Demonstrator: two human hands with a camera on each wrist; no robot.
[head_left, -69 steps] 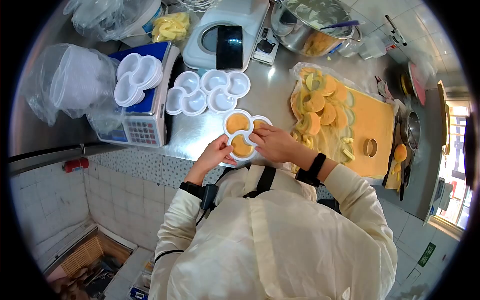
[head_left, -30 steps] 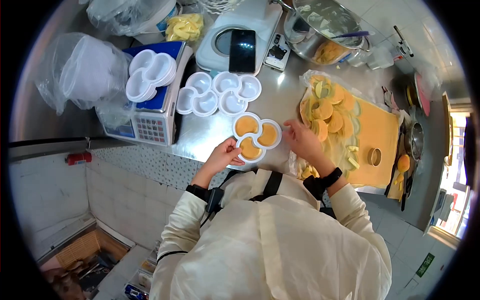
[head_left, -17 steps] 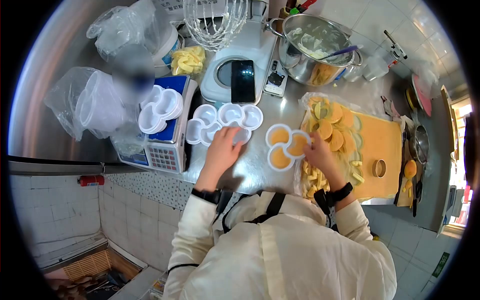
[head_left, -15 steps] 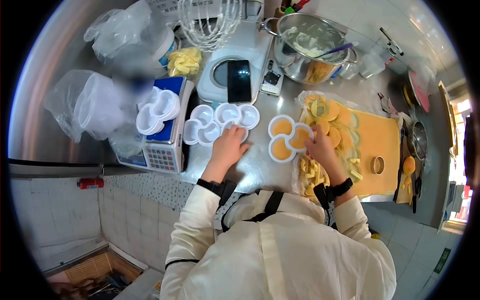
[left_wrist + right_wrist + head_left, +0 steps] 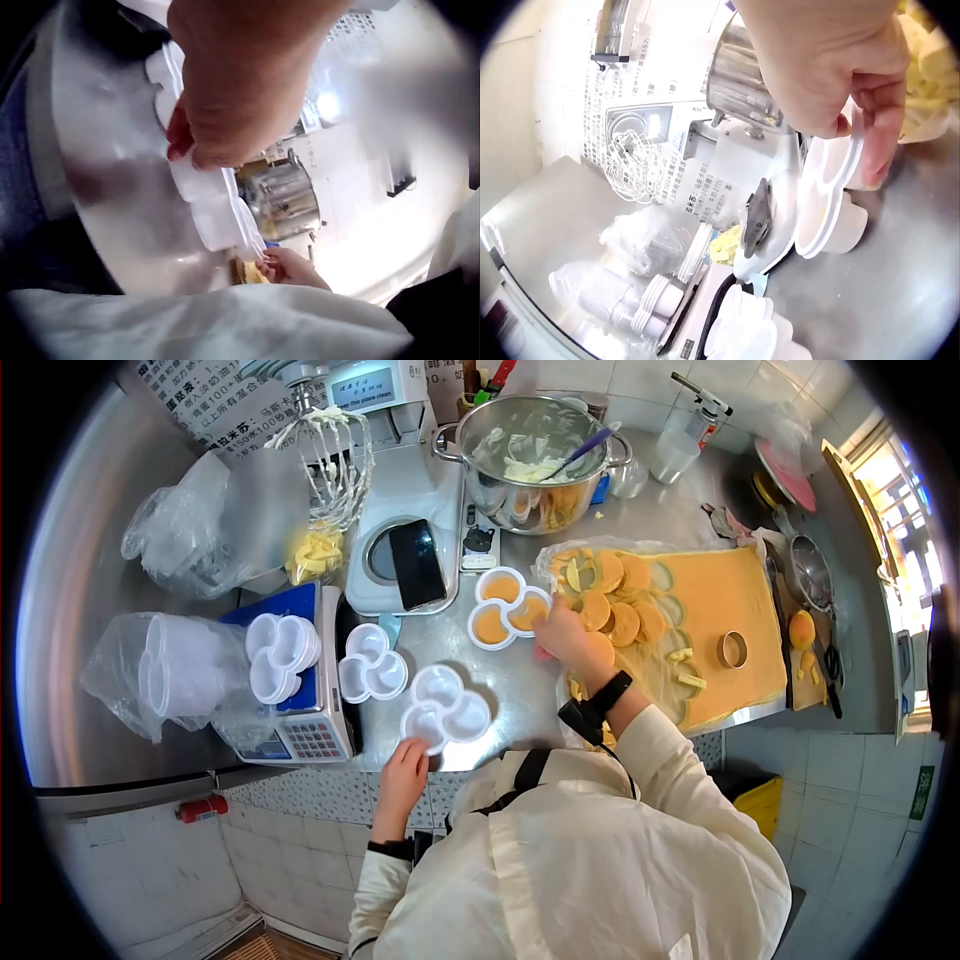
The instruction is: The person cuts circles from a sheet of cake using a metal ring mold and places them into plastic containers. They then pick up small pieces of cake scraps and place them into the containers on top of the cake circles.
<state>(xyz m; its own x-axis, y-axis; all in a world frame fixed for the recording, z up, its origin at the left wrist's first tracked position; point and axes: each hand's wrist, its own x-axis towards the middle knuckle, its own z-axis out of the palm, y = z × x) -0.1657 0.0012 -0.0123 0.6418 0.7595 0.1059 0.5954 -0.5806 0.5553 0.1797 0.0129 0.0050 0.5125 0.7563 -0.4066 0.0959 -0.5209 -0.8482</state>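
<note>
Near the counter's front edge, my left hand [image 5: 402, 778] pinches the rim of an empty white three-cup tray [image 5: 464, 715]. In the left wrist view this tray [image 5: 214, 225] is seen from the side, below the fingers. Farther back, my right hand [image 5: 565, 635] pinches the right edge of another three-cup tray [image 5: 506, 611], whose cups each hold a round of orange-yellow sponge cake. The right wrist view has the thumb and fingers over that tray's rim [image 5: 826, 202].
Another empty tray [image 5: 372, 662] sits left, beside a scale [image 5: 315, 735] bearing stacked trays [image 5: 284, 660]. A mixer with a phone [image 5: 417, 565] and a steel pot [image 5: 530, 490] stand behind. At right lies a cake sheet [image 5: 740, 620] with cut rounds [image 5: 625, 622] and a ring cutter [image 5: 733, 650].
Both hands were on the filled tray; my left hand has let go, taken an empty tray and drawn it forward. My right hand has shifted the filled tray back. The head view has turned.
</note>
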